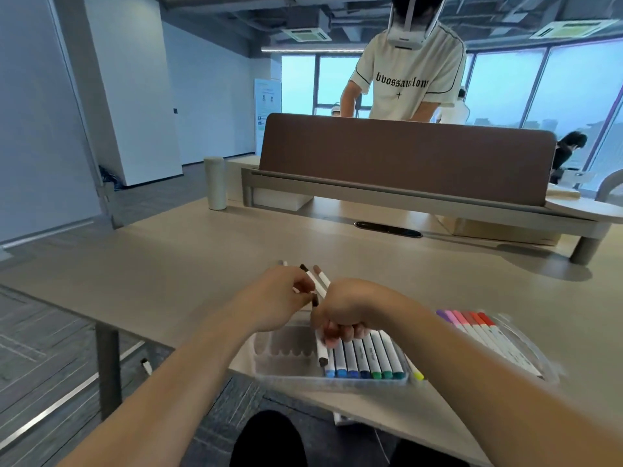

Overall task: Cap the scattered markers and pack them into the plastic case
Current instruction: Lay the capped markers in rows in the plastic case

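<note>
The plastic case point(286, 377) is sitting low in the middle of the frame, right at the near edge of the tabletop point(202, 257), which is running diagonally down toward the lower right. Open surface is stretching to the left of the hands and beyond them, up to the brown divider panel point(404, 156).

The right hand point(349, 306) is hanging over the case with its grip clenched round a brown-tipped marker point(322, 350), whose tip is pointing down into the case beside the row of blue- and green-capped markers point(365, 360). The slots left of that row are standing empty. The left hand point(278, 298) is hovering just beside it, its grip pinching a dark cap point(314, 300).

Loose markers point(318, 278) are lying just behind the hands, partly covered by them. A tray of pink and red markers point(472, 326) is lying to the right, its far end blurring out. A yellow-capped marker point(417, 374) is peeking out beside the case, mostly hidden by the right forearm. A white cylinder point(214, 182) is standing in the middle left of the frame, and a person point(404, 82) is standing behind the panel, cut off at the top edge.
</note>
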{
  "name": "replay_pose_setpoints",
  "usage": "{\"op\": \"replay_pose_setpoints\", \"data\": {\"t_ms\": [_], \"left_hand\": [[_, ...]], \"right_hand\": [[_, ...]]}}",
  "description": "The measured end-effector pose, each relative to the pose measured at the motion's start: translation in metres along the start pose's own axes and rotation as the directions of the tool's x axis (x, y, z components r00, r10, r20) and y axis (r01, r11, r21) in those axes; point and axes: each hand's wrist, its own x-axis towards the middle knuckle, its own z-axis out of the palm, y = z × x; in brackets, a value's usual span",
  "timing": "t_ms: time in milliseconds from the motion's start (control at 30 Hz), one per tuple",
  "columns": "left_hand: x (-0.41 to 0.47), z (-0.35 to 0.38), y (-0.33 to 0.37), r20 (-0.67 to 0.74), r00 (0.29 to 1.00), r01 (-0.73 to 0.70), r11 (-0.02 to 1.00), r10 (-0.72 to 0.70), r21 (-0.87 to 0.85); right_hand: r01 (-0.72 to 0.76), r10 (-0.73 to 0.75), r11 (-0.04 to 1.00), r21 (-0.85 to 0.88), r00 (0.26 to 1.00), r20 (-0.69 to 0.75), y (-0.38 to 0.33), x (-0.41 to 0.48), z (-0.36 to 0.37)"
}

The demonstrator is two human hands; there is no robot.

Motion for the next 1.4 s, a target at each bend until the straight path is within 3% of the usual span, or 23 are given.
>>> {"op": "replay_pose_setpoints", "data": {"t_ms": [233, 400, 733, 933, 1033, 1167, 1300, 1400], "left_hand": [[-0.029, 0.006, -0.005, 0.265, 0.963, -0.045, 0.999, 0.038, 0.021], [-0.033, 0.012, -0.006, 0.277, 0.958, -0.092, 0.994, 0.071, 0.063], [-0.027, 0.016, -0.011, 0.303, 0.953, -0.071, 0.990, 0.031, 0.121], [-0.016, 0.005, -0.011, 0.369, 0.929, -0.058, 0.995, 0.026, 0.076], [-0.002, -0.004, -0.009, 0.269, 0.963, -0.036, 0.998, 0.022, 0.046], [0.023, -0.002, -0.009, 0.009, 1.000, -0.006, 1.000, 0.006, -0.014], [0.048, 0.009, -0.012, -0.065, 0.997, 0.038, 0.988, -0.049, -0.152], [0.062, 0.016, -0.013, -0.093, 0.993, 0.056, 0.989, -0.070, -0.138]], "right_hand": [[0.028, -0.070, 0.984, -0.175, 0.968, -0.239, 0.009, -0.011, 0.013], [0.055, -0.089, 0.990, -0.129, 0.958, -0.272, 0.017, -0.009, 0.017], [-0.006, -0.061, 0.951, -0.309, 0.976, -0.209, 0.007, -0.004, 0.013], [0.004, -0.043, 0.954, -0.300, 0.991, -0.125, 0.009, 0.006, 0.007], [0.024, -0.058, 0.981, -0.191, 0.983, -0.173, 0.015, 0.015, -0.002], [-0.014, -0.078, 0.981, -0.192, 0.884, -0.462, 0.021, 0.045, -0.020], [-0.083, -0.078, 0.970, -0.229, 0.786, -0.613, 0.021, 0.075, -0.033], [-0.111, -0.041, 0.970, -0.215, 0.801, -0.598, 0.017, 0.088, -0.040]]}}
